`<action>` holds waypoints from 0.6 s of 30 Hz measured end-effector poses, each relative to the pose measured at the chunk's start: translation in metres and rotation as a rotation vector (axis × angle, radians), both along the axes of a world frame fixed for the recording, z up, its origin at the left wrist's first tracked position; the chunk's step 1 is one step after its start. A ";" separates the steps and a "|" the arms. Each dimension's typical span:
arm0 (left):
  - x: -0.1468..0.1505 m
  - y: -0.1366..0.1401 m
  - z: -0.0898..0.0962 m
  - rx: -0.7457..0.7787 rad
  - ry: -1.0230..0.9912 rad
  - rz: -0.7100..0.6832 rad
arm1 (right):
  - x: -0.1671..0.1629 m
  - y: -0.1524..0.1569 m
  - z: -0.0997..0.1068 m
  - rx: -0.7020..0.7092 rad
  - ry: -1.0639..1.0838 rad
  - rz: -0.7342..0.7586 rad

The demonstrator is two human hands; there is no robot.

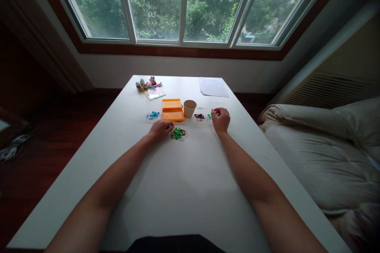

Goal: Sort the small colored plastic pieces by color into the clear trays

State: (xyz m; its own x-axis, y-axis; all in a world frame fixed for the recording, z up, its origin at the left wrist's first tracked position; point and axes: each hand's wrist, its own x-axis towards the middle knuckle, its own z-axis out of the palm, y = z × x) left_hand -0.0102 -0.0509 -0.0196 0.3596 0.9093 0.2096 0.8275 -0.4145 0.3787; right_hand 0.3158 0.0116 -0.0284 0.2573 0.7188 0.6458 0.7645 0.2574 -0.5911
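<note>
A small heap of mixed toy bricks (178,134), green, yellow, white and dark, lies on the white table. My left hand (160,129) rests at the heap's left side, its fingers curled in; what they hold, if anything, is too small to make out. Over a clear tray at the right, my right hand (222,119) pinches with thumb and fingertips, and a tiny green brick (212,111) shows at the tips. Green bricks (209,116) lie just beside these fingers. Dark brown bricks (199,116) sit in another clear tray to the left.
Behind the heap stand an open orange case (173,104) with pale pieces and a brown paper cup (189,109). Blue bricks (152,116) lie left of the case. Toy figures (145,84), a packet (154,93) and papers (213,87) occupy the far end. A sofa (314,158) flanks the table (190,193).
</note>
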 end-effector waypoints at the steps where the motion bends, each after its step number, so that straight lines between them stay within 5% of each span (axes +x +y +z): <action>1: 0.000 0.000 0.000 0.010 0.002 0.014 | 0.004 0.001 -0.001 -0.008 0.003 -0.030; 7: 0.000 0.000 0.001 -0.001 0.001 0.022 | 0.001 -0.003 0.000 -0.023 -0.018 0.012; 11: 0.001 0.000 0.000 -0.006 0.010 0.021 | -0.027 -0.017 0.002 -0.054 -0.090 0.226; 16: 0.001 0.001 -0.001 0.005 0.009 0.020 | -0.064 -0.039 0.002 -0.159 -0.379 0.706; 18: 0.002 0.001 -0.002 0.004 0.008 0.021 | -0.072 -0.044 0.001 -0.188 -0.477 0.757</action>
State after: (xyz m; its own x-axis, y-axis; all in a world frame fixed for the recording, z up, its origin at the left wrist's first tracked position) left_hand -0.0085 -0.0504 -0.0214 0.3425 0.9157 0.2102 0.8388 -0.3988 0.3706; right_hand 0.2437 -0.0323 -0.0271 -0.5899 0.6910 0.4177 0.6049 0.7209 -0.3384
